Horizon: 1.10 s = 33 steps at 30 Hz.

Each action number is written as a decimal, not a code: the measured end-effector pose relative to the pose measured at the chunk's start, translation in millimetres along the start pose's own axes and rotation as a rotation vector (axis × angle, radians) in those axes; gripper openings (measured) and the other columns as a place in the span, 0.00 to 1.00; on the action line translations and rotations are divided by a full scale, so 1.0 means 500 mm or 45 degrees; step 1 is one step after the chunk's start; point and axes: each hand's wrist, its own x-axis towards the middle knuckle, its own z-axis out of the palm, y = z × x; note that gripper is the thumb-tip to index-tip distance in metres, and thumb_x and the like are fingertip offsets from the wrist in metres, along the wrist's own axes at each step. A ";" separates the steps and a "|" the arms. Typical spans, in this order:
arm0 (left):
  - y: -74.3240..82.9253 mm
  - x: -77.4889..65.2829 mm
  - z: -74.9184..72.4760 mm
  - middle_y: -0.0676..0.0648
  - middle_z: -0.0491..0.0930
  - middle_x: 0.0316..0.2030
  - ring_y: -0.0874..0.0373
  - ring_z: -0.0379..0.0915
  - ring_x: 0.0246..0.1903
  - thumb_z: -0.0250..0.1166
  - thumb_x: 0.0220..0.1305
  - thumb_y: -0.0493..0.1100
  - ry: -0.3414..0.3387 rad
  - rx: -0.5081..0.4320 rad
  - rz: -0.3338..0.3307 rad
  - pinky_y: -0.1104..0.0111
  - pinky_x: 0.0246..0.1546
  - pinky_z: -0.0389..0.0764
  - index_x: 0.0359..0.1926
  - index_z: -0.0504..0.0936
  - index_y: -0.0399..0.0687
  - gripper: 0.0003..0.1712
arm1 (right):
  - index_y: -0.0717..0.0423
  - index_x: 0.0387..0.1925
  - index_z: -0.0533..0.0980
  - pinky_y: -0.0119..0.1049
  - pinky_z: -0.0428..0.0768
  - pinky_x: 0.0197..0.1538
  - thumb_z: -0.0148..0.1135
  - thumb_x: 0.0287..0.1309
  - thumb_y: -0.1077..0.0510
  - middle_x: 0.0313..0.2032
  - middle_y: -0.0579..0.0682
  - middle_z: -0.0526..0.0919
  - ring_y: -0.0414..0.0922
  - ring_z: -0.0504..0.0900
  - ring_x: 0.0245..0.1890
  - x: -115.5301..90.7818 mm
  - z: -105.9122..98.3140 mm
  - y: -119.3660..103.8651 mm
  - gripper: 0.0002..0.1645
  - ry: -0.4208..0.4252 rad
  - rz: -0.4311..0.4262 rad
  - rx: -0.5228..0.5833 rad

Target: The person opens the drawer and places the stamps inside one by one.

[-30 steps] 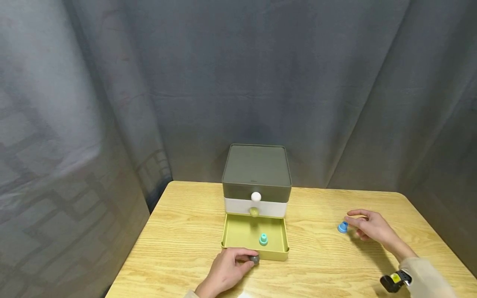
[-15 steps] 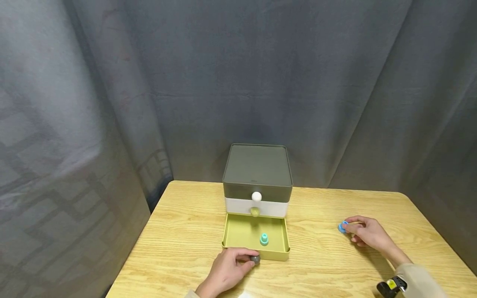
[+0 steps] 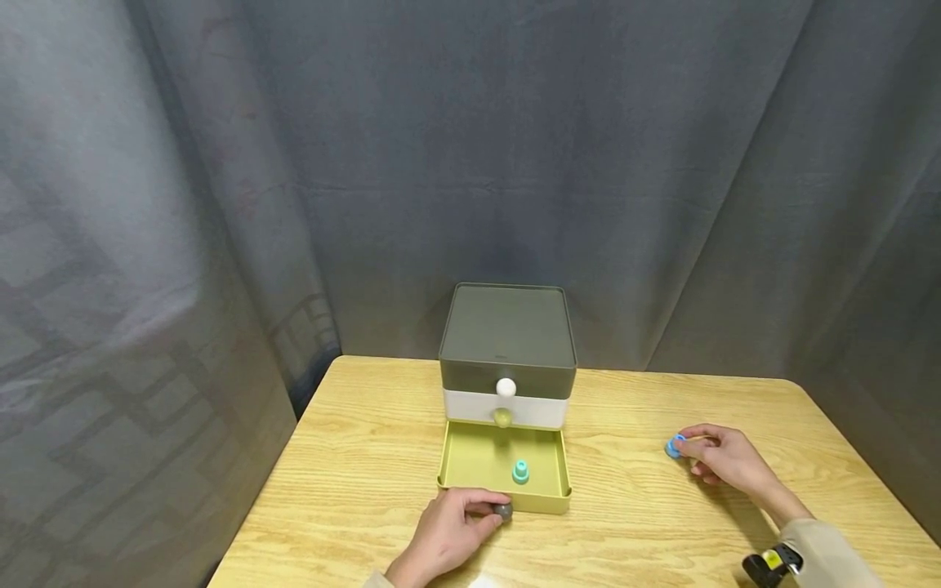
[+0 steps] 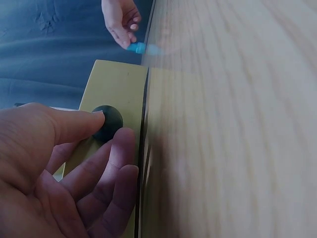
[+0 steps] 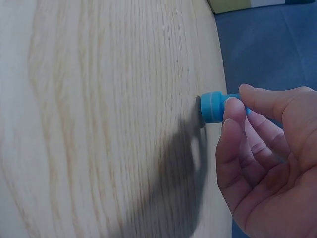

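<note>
My left hand (image 3: 450, 531) pinches the dark round knob (image 4: 110, 123) on the front of the pulled-out olive-green bottom drawer (image 3: 474, 457). Its thumb and index finger lie on either side of the knob in the left wrist view. Inside the drawer, right of its middle, stands a small turquoise stepped plastic piece (image 3: 520, 472). Over at the table's right side, my right hand (image 3: 724, 459) pinches a similar blue stepped plastic piece (image 5: 213, 107) by its narrow neck. The wide base of that piece faces the tabletop, right by its own shadow.
Above the drawer rise the white section (image 3: 470, 407) and dark grey top (image 3: 509, 327) of the drawer cabinet, with a white knob (image 3: 506, 388) and an olive knob (image 3: 502, 418). Grey curtains (image 3: 500, 163) hang behind the wooden table (image 3: 367, 457).
My right hand has reached the blue piece and now pinches it; the piece has shifted very slightly. The left hand has stayed on the knob, and the drawer has not moved.
</note>
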 end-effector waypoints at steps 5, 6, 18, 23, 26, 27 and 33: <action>0.001 0.000 -0.002 0.57 0.93 0.43 0.71 0.86 0.37 0.76 0.65 0.43 0.003 -0.003 0.010 0.71 0.39 0.81 0.48 0.93 0.63 0.12 | 0.73 0.65 0.72 0.33 0.83 0.31 0.64 0.76 0.47 0.31 0.48 0.85 0.40 0.82 0.27 -0.003 0.004 -0.010 0.34 -0.017 -0.032 0.002; 0.001 0.000 -0.002 0.58 0.93 0.43 0.71 0.86 0.38 0.76 0.65 0.43 0.003 0.000 0.013 0.70 0.40 0.81 0.48 0.93 0.63 0.12 | 0.73 0.65 0.72 0.34 0.83 0.31 0.63 0.77 0.47 0.31 0.48 0.85 0.40 0.82 0.27 -0.004 0.004 -0.013 0.34 -0.021 -0.043 0.000; -0.001 -0.002 -0.003 0.56 0.93 0.44 0.72 0.85 0.36 0.76 0.65 0.44 -0.001 -0.030 -0.004 0.72 0.38 0.81 0.48 0.93 0.62 0.12 | 0.70 0.61 0.75 0.34 0.79 0.27 0.67 0.74 0.51 0.29 0.49 0.83 0.41 0.79 0.24 -0.011 0.030 -0.066 0.28 -0.056 -0.140 0.059; -0.002 -0.002 -0.002 0.56 0.93 0.44 0.72 0.85 0.35 0.76 0.64 0.44 -0.003 -0.039 -0.013 0.73 0.36 0.80 0.48 0.93 0.62 0.12 | 0.69 0.61 0.76 0.32 0.78 0.26 0.69 0.72 0.50 0.33 0.50 0.85 0.41 0.79 0.24 -0.017 0.041 -0.096 0.30 -0.076 -0.174 0.057; -0.002 -0.002 -0.001 0.56 0.93 0.44 0.73 0.84 0.35 0.76 0.64 0.44 -0.001 -0.041 -0.014 0.73 0.36 0.80 0.48 0.93 0.62 0.12 | 0.69 0.61 0.77 0.32 0.78 0.26 0.71 0.70 0.51 0.36 0.52 0.87 0.41 0.79 0.24 -0.022 0.047 -0.119 0.30 -0.085 -0.202 0.062; -0.001 -0.002 -0.001 0.56 0.93 0.44 0.73 0.84 0.34 0.76 0.64 0.44 0.000 -0.041 -0.013 0.73 0.35 0.79 0.48 0.93 0.62 0.12 | 0.69 0.61 0.77 0.33 0.78 0.26 0.71 0.70 0.51 0.37 0.53 0.88 0.41 0.79 0.24 -0.024 0.049 -0.127 0.29 -0.088 -0.209 0.065; -0.001 -0.001 -0.001 0.55 0.93 0.45 0.73 0.83 0.33 0.76 0.65 0.44 0.000 -0.038 -0.019 0.73 0.33 0.79 0.48 0.93 0.62 0.12 | 0.68 0.59 0.78 0.35 0.81 0.28 0.72 0.69 0.52 0.38 0.54 0.88 0.41 0.78 0.25 -0.038 0.068 -0.175 0.27 -0.127 -0.265 0.093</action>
